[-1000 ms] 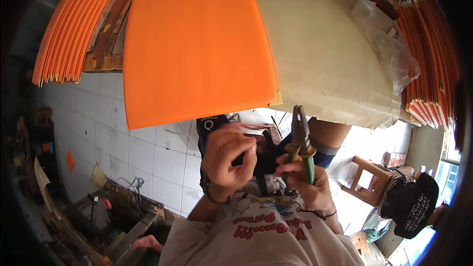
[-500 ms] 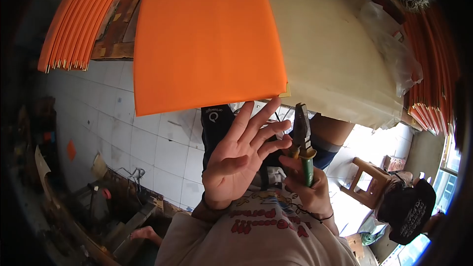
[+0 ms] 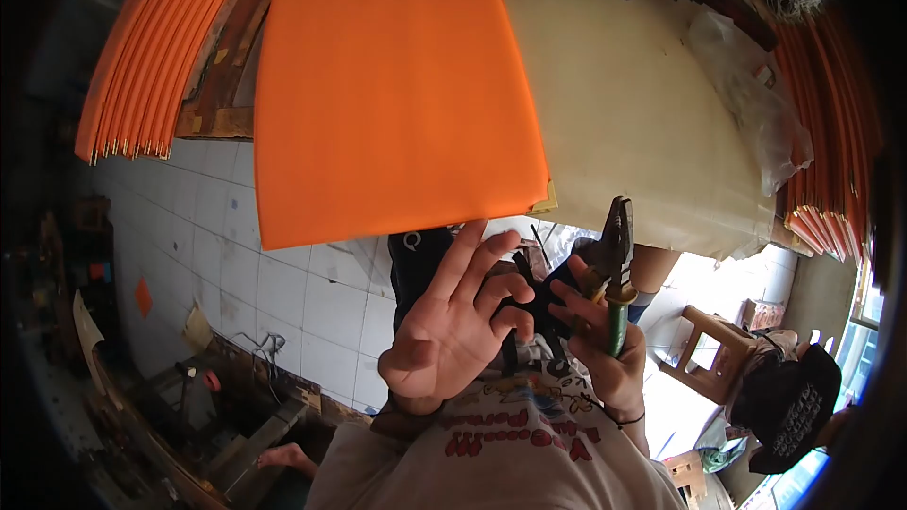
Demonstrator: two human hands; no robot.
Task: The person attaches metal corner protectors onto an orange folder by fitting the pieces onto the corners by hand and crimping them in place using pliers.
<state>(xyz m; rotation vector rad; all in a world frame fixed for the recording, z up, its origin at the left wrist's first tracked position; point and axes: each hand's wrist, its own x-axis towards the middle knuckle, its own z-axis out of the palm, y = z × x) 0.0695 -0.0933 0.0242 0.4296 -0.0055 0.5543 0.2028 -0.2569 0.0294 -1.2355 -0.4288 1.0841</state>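
Note:
A large flat orange cover lies in front of me, with a gold-coloured corner piece at its near right corner. My left hand is below the cover's near edge, palm up with bent fingers apart and nothing in it. One fingertip reaches that edge; whether it touches I cannot tell. In my right hand is a pair of pliers with green handles, its jaws pointing up, to the right of the corner piece and apart from it.
Beige sheeting covers the worktop. Stacked orange covers stand at left and right. Clear plastic lies at the right. A wooden stool and a person in a black cap are lower right. Another person's foot shows lower left.
My right hand has moved right with the pliers, away from my left hand. My left hand has dropped slightly, its fingers more bent. The cover appears lower in view.

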